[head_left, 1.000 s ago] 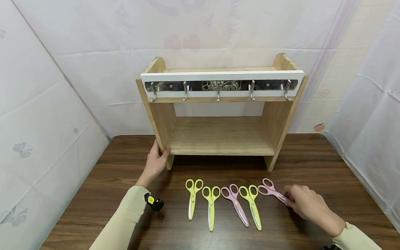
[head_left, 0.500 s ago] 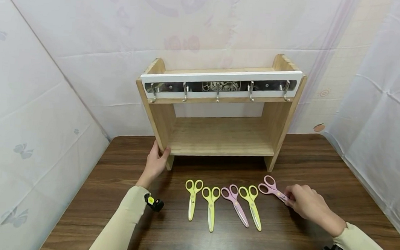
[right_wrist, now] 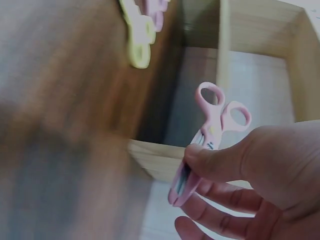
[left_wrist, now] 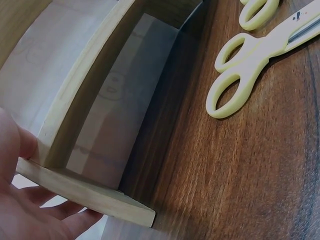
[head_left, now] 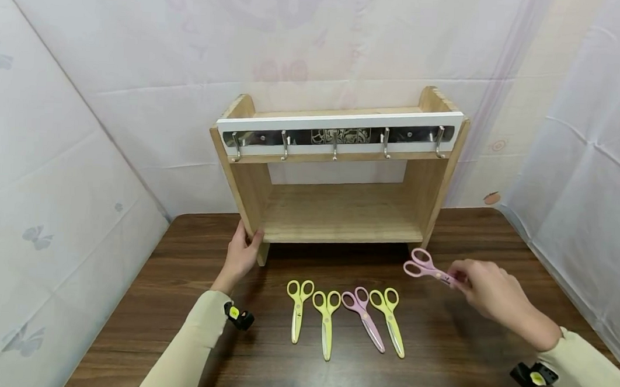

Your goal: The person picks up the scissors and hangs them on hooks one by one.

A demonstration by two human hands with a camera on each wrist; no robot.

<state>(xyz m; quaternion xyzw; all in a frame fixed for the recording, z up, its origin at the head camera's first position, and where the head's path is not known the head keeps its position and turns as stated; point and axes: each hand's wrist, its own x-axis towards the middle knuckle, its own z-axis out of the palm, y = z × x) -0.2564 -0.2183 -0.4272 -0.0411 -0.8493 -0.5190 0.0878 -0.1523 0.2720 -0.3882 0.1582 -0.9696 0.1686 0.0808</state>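
Observation:
My right hand point(head_left: 494, 291) pinches pink scissors point(head_left: 426, 267) by the blade end, above the table, with the two finger loops pointing left towards the shelf. In the right wrist view the thumb lies over the blades of these scissors point(right_wrist: 212, 122). My left hand point(head_left: 240, 255) grips the lower left side panel of the wooden shelf point(head_left: 340, 212), thumb inside and fingers outside, as the left wrist view also shows. In front of the shelf lie yellow scissors point(head_left: 297, 310), a second yellow pair point(head_left: 326, 323), another pink pair point(head_left: 363, 319) and a third yellow pair point(head_left: 387, 320).
A white board with a metal rail carrying several hooks point(head_left: 335, 147) runs across the shelf's upper front. The dark wooden table point(head_left: 178, 303) extends on both sides. Pale patterned cloth point(head_left: 138, 62) hangs behind and at the sides.
My right hand has lifted the pink scissors off the table, up and towards the shelf. The left hand keeps its grip on the side panel, and the other scissors stay put.

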